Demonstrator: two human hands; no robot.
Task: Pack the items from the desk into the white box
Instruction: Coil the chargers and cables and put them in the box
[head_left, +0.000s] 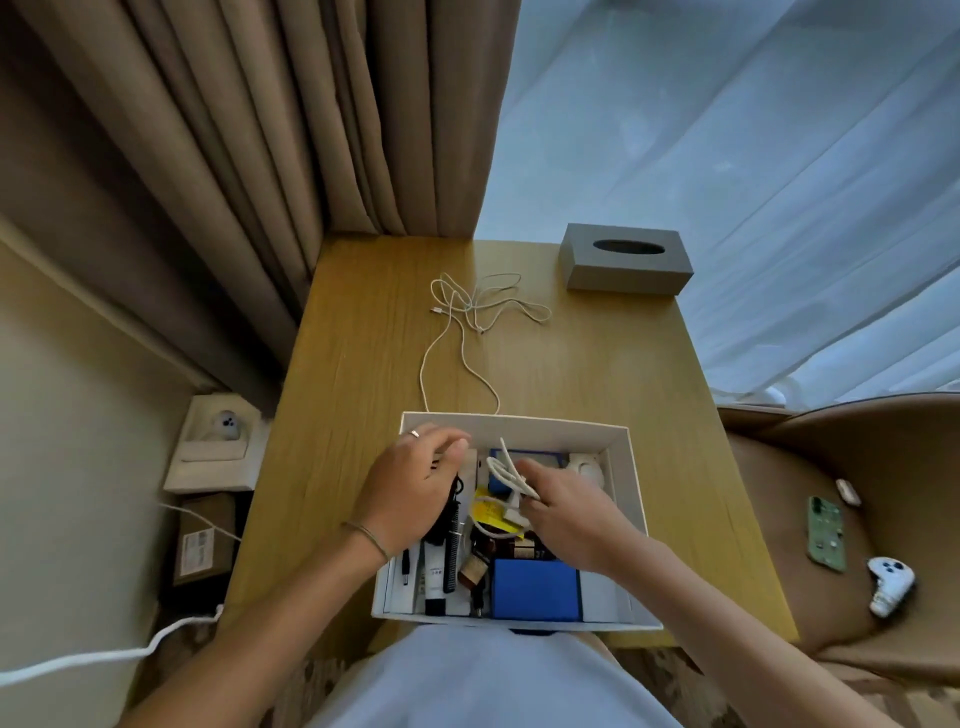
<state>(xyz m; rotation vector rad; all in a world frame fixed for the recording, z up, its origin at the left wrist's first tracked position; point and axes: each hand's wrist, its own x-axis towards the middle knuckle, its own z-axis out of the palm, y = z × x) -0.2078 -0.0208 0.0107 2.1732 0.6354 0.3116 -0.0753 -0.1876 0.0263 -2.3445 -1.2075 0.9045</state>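
The white box (563, 425) sits at the desk's near edge, filled with several items: a blue box (535, 590), a black comb (451, 551), a black-capped tube (434, 577), a yellow packet (493, 512). My right hand (571, 514) is over the box, pinching a folded bundle of white cable (506, 470). My left hand (415, 486) hovers over the box's left part, fingers curled and blurred; whether it grips anything is unclear. A loose white cable (467, 312) lies tangled on the wooden desk (597, 358), its strands running to the box's far wall.
A grey tissue box (626, 257) stands at the desk's far right corner. Curtains hang behind. On the chair (841, 457) to the right lie a green phone (826, 532), a white game controller (889, 584) and a small white object (848, 491). A wall socket (221, 441) is at left.
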